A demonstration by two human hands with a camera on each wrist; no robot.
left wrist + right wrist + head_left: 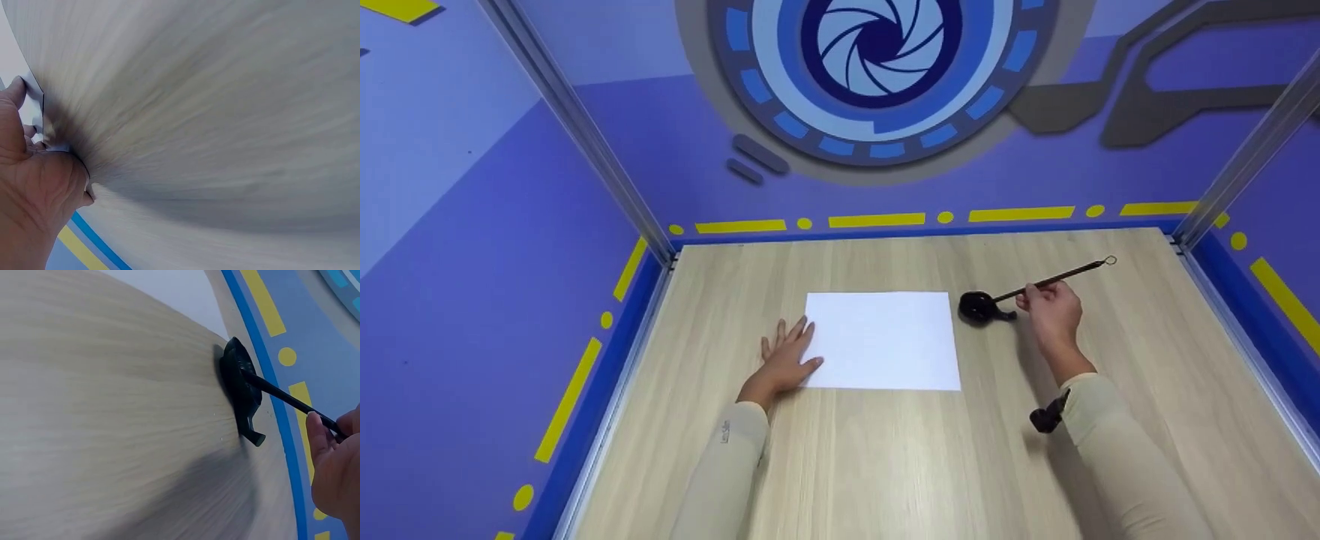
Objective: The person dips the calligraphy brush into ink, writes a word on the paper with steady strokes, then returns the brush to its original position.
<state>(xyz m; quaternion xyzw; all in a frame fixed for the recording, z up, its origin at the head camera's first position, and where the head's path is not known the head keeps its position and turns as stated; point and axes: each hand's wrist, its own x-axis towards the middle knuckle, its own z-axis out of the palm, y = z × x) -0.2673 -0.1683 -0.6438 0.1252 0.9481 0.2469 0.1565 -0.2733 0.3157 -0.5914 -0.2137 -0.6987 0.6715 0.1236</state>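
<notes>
A white sheet of paper (885, 341) lies flat on the wooden table, and my left hand (787, 358) rests on its left edge with the fingers spread. In the left wrist view that hand (42, 185) touches the paper (10, 56), whose edge lifts slightly by the thumb. To the right of the sheet, my right hand (1054, 315) pinches the dark handle of a calligraphy brush (1072, 274). The brush slants down into a small black ink dish (976, 309) with a short curved handle. In the right wrist view its tip is hidden inside the dish (242, 385).
The pale wooden table (877, 457) is bounded by a purple back wall (645, 150) with yellow marks and by side walls. Metal posts (585, 135) stand at the corners. A small black device (1046, 418) is attached at the right wrist.
</notes>
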